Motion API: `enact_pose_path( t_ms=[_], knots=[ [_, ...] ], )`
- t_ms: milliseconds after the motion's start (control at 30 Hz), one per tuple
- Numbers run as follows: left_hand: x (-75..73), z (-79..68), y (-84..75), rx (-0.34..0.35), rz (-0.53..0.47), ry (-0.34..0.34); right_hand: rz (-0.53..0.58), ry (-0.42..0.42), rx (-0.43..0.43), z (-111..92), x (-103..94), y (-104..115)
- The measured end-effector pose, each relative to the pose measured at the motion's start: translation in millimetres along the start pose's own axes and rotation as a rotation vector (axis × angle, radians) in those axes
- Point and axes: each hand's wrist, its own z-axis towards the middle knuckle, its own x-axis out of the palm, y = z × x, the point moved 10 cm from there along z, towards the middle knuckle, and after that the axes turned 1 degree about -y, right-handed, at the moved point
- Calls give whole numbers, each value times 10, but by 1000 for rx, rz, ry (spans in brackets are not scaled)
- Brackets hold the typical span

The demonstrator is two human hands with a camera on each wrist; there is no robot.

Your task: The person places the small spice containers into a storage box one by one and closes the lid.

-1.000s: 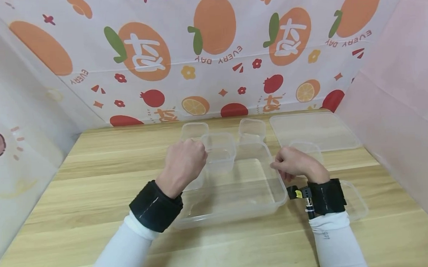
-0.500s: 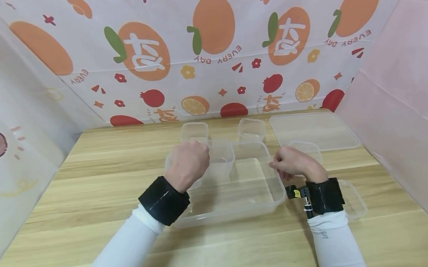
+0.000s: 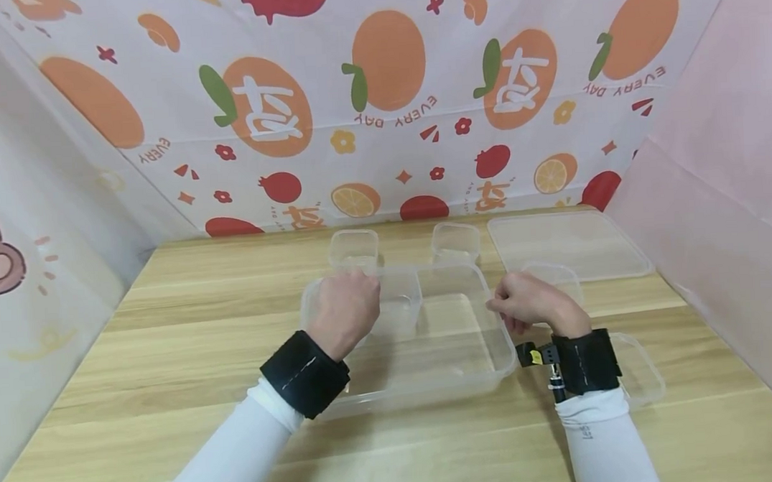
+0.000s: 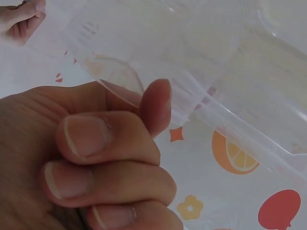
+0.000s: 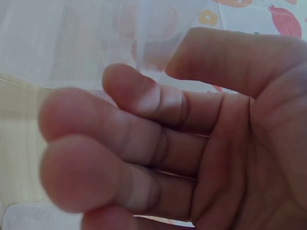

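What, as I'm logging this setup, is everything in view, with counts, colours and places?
Large container: 1, clear, mid-table
Held small container: 1, clear, over or inside the large container
Other small containers: 2, clear, behind it
Large lid: 1, translucent, back right
Small lids: 2, translucent, right side, partly hidden
Table: 1, light wood, beneath
Fruit-print sheet: 1, white, orange, red, back
Left sheet: 1, whitish, printed
Right sheet: 1, pink
Wristbands: 2, black, wrists
Sleeves: 2, white, forearms
Left hand: 1, bare, pinching the small container
Right hand: 1, bare, at the large container's right rim
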Motion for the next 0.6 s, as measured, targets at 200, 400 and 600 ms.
enact_pose_path(
  t_ms=[200,400,600],
  knots=[
    [82,7,-23,-12,42,58,-5,2,-9,11,7,-13],
    [103,-24,-54,-5,60,42,2,7,-8,9,26,-12],
    [105,-46,-54,-2,73,13,-4,1,-4,8,41,-15]
  ],
)
